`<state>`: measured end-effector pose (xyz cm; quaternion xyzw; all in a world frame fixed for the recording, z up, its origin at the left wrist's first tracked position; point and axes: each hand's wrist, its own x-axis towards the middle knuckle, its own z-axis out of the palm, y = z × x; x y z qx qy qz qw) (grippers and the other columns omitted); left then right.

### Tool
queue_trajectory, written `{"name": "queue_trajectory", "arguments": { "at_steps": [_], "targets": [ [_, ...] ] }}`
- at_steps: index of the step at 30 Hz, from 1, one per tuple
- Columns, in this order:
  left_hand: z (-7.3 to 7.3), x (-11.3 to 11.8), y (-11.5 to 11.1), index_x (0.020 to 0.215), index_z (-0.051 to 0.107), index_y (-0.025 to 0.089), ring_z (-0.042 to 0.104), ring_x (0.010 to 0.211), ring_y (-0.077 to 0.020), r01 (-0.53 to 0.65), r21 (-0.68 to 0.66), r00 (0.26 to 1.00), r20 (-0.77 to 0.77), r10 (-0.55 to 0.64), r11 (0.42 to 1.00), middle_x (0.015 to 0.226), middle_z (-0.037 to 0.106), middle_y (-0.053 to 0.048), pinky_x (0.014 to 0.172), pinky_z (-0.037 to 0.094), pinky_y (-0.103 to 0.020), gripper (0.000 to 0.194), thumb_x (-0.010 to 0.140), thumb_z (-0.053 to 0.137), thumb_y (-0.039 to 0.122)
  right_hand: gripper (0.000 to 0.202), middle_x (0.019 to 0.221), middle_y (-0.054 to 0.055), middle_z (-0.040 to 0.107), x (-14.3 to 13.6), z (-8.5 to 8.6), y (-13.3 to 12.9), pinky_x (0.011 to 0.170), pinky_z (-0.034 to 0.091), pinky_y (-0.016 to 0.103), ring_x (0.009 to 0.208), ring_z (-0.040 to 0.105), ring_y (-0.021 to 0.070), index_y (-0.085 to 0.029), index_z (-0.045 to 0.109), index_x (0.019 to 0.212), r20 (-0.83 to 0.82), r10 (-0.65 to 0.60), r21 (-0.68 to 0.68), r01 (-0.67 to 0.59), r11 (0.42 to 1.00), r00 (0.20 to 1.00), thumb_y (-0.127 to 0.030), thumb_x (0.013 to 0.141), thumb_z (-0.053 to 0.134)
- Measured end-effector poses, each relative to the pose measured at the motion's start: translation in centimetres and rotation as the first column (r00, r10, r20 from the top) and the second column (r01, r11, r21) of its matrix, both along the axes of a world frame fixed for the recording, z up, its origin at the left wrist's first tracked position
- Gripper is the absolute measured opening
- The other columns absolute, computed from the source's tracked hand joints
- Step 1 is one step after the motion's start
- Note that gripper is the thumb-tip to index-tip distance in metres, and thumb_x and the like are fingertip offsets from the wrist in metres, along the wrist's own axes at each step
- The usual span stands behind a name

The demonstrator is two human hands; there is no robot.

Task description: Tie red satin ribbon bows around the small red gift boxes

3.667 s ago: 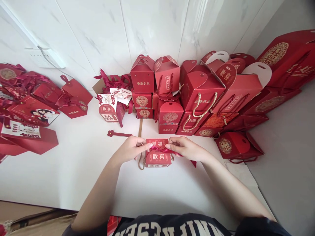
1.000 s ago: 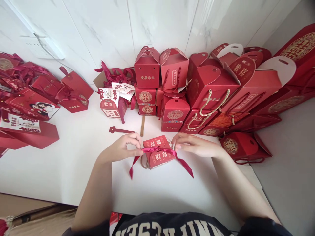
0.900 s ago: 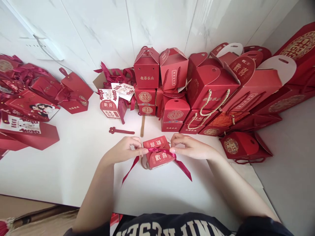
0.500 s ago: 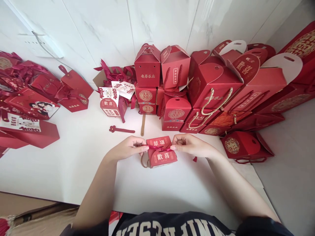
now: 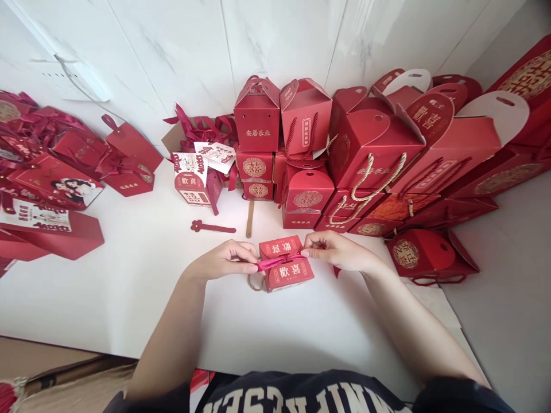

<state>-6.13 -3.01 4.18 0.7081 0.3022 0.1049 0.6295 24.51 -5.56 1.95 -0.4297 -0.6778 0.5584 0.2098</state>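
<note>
A small red gift box (image 5: 289, 272) with pale printed characters lies on the white table in front of me. Across its top runs a dark pink ribbon (image 5: 274, 262), which goes through the middle where the flaps meet. My left hand (image 5: 230, 259) pinches the ribbon at the box's left edge. On the other side, my right hand (image 5: 329, 250) has finger and thumb closed on the ribbon's right part, and a loose tail (image 5: 336, 272) hangs below that hand. A twisted cord handle (image 5: 255, 283) sticks out at the box's left side.
Stacked red gift boxes (image 5: 306, 198) line the wall side from the centre to the right. More red boxes and bags (image 5: 73, 155) pile up at left. A flower-ended strip (image 5: 213, 228) and a tan strip (image 5: 250, 219) lie beyond my hands. A tagged box (image 5: 197, 192) stands behind them.
The box has shifted slightly right and turned a little. More ribbon now stretches between my left hand and the box's middle. Both hands keep their pinch.
</note>
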Motion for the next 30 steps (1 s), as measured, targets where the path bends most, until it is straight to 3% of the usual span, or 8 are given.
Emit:
{"name": "queue_trajectory", "arguments": {
  "at_steps": [5,8,11,16,18,22,25,30],
  "targets": [
    [0.3,1.5,-0.7,0.081,0.08,0.022,0.055,0.112,-0.0256,-0.044,0.255,0.99,0.139,0.009,0.966,0.124,0.055,-0.011,0.095,0.05,-0.039,0.014,0.079,0.072,0.034,0.039,0.067,-0.004,0.044,-0.3,-0.1,0.0,0.053,0.029,0.024,0.058,0.036,0.0092,-0.017,0.053,0.077,-0.002,0.001,-0.031,-0.001,1.0,1.0,-0.055,0.086,0.058],
    [0.3,2.4,-1.0,0.078,0.08,0.021,0.05,0.124,-0.0319,-0.008,0.279,0.982,0.182,-0.045,0.96,0.134,0.055,-0.011,0.106,0.042,-0.047,0.018,0.074,0.076,0.038,0.04,0.067,-0.004,0.044,-0.5,0.2,-0.1,0.053,0.029,0.024,0.059,0.036,0.0091,-0.017,0.052,0.075,-0.009,-0.011,-0.02,0.01,1.0,1.0,-0.055,0.085,0.059],
    [0.3,2.5,-1.0,0.078,0.077,0.019,0.051,0.125,-0.0318,-0.013,0.249,0.989,0.146,-0.024,0.968,0.134,0.057,-0.011,0.106,0.043,-0.046,0.025,0.079,0.071,0.044,0.041,0.067,-0.004,0.044,-0.6,0.3,-0.2,0.054,0.03,0.025,0.06,0.036,0.0093,-0.017,0.051,0.074,-0.022,-0.013,-0.006,0.013,1.0,1.0,-0.055,0.085,0.059],
    [0.4,1.9,-0.8,0.075,0.077,0.019,0.054,0.123,-0.028,-0.05,0.298,0.998,0.06,0.033,0.953,0.134,0.059,-0.01,0.105,0.044,-0.041,0.019,0.084,0.068,0.033,0.04,0.068,-0.004,0.044,-0.4,0.2,-0.2,0.057,0.031,0.025,0.062,0.038,0.0098,-0.017,0.05,0.074,-0.027,-0.002,-0.006,0.002,1.0,1.0,-0.054,0.087,0.058],
    [0.1,2.0,-0.7,0.076,0.078,0.021,0.051,0.127,-0.0284,-0.031,0.324,0.995,0.096,-0.001,0.945,0.131,0.063,-0.01,0.111,0.036,-0.044,0.014,0.083,0.07,0.03,0.04,0.068,-0.004,0.045,-0.5,0.2,-0.1,0.058,0.031,0.025,0.062,0.039,0.01,-0.017,0.05,0.074,-0.035,0.0,-0.008,-0.001,1.0,0.999,-0.054,0.087,0.058],
    [-0.9,3.0,-0.4,0.075,0.078,0.023,0.052,0.128,-0.0271,-0.025,0.333,0.986,0.164,-0.031,0.943,0.113,0.074,-0.009,0.121,0.008,-0.05,0.011,0.081,0.072,0.03,0.041,0.068,-0.004,0.047,-0.6,0.1,-0.1,0.06,0.033,0.026,0.062,0.041,0.0105,-0.017,0.051,0.073,-0.057,0.002,-0.004,-0.002,1.0,0.998,-0.056,0.085,0.06],
    [-1.6,4.1,-0.5,0.078,0.078,0.022,0.061,0.118,-0.0245,-0.101,0.296,0.984,0.171,0.052,0.95,0.105,0.076,-0.008,0.122,-0.001,-0.049,0.014,0.082,0.071,0.034,0.042,0.067,-0.004,0.047,-0.8,0.0,-0.1,0.059,0.033,0.026,0.061,0.041,0.0102,-0.017,0.051,0.073,-0.067,0.006,-0.008,-0.006,1.0,0.998,-0.056,0.085,0.059],
    [-2.1,5.1,-0.4,0.082,0.079,0.024,0.066,0.098,-0.0185,-0.255,0.339,0.967,0.1,0.235,0.906,0.104,0.073,-0.005,0.122,-0.004,-0.047,0.014,0.08,0.072,0.035,0.041,0.067,-0.003,0.051,-0.7,0.1,0.0,0.059,0.034,0.026,0.061,0.044,0.0106,-0.017,0.053,0.073,-0.064,0.012,-0.01,-0.012,1.0,0.998,-0.055,0.086,0.059]
  ]
}}
